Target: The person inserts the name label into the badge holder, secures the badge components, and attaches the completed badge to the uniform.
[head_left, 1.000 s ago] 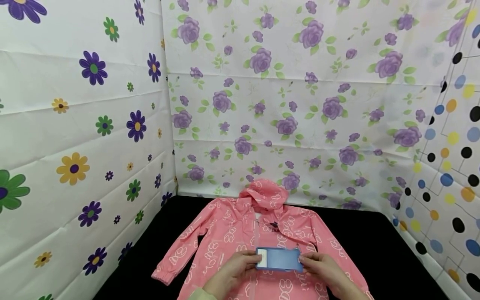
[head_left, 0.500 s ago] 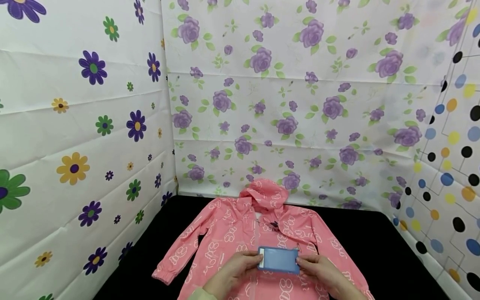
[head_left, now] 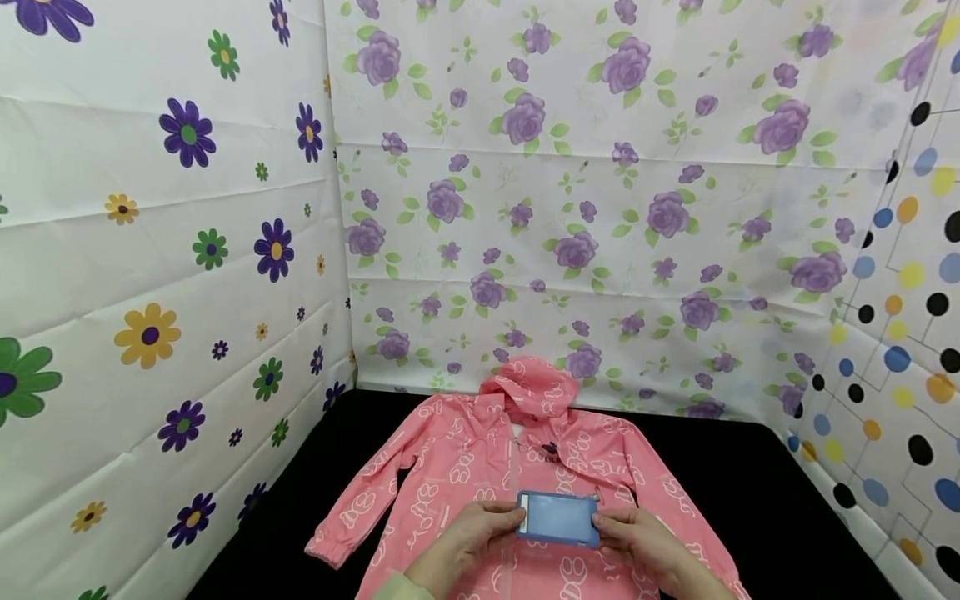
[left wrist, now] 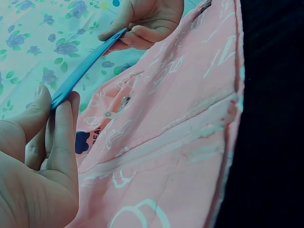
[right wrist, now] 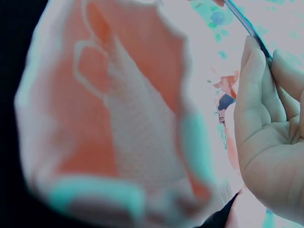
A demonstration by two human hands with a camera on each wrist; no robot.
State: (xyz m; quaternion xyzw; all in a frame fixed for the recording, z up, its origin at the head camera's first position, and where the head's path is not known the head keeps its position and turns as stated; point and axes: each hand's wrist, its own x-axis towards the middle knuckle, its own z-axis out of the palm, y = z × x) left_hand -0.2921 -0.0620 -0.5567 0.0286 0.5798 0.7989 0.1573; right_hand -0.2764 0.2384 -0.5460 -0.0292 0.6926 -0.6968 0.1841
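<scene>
A thin blue card holder [head_left: 558,518] with a cloudy window and a pale strip at its left end is held level over a pink jacket [head_left: 442,475]. My left hand [head_left: 480,533] pinches its left end between thumb and fingers. The right end is pinched by my right hand [head_left: 641,537]. Seen nearly edge-on in the left wrist view, the card holder [left wrist: 85,69] is slim and flat between both hands. The jacket lies spread front up, hood [head_left: 532,387] at the far end, with white line prints and a dark chest print [head_left: 551,450].
The jacket rests on a black table surface [head_left: 750,492]. Patterned white sheets stand around it: daisies on the left [head_left: 150,333], purple roses behind [head_left: 573,250], coloured dots on the right [head_left: 892,358]. Blurred pink fabric [right wrist: 80,133] fills much of the right wrist view.
The pale strip at the card holder's left end has narrowed, and the notched piece jutting at the right has slid left into the frame with my right hand. My left hand stays nearly still.
</scene>
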